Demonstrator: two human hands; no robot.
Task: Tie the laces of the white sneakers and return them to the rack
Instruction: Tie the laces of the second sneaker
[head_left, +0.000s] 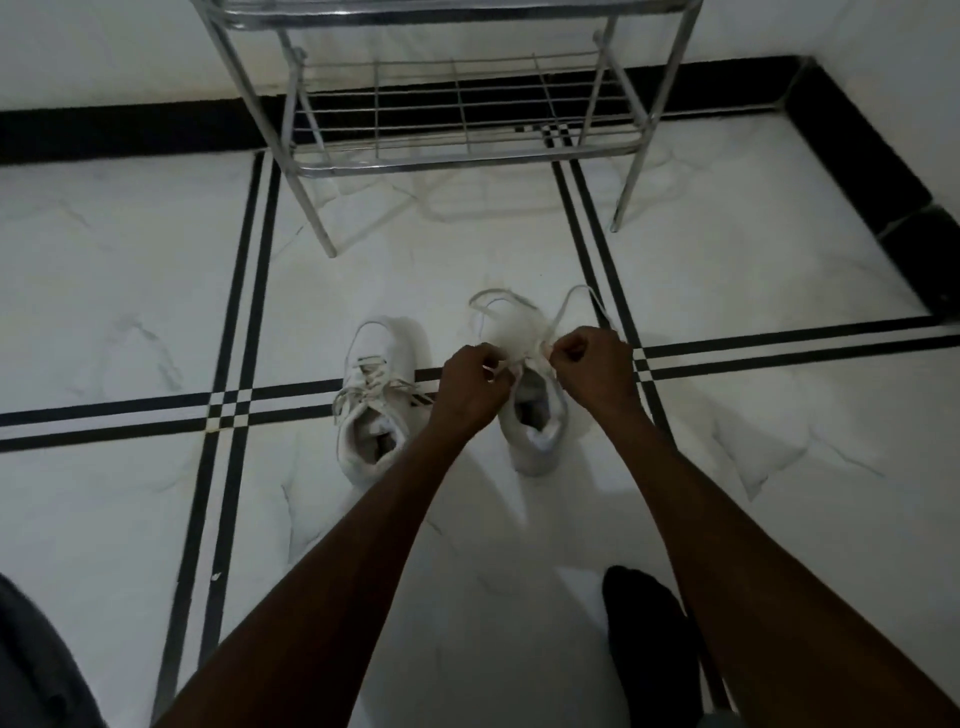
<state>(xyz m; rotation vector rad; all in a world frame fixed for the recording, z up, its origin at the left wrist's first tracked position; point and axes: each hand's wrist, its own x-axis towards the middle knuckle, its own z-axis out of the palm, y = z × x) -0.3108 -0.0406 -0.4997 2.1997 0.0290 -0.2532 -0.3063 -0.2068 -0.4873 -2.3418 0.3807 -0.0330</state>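
Two white sneakers stand side by side on the marble floor, toes pointing away from me. The left sneaker (371, 410) has loose laces spilling over its sides. Over the right sneaker (535, 421) both my hands work its laces (519, 317), which arc out in two loops toward the toe. My left hand (475, 387) is closed on one lace strand at the tongue's left. On the tongue's right, my right hand (592, 369) pinches the other strand. The metal shoe rack (457, 156) stands beyond the sneakers, its lower wire shelf bare.
The floor is white marble with black double stripes crossing near the shoes. A black skirting runs along the wall behind the rack and down the right side. A dark sock-clad foot (649, 639) rests at the bottom right; dark fabric (36, 665) fills the bottom left corner.
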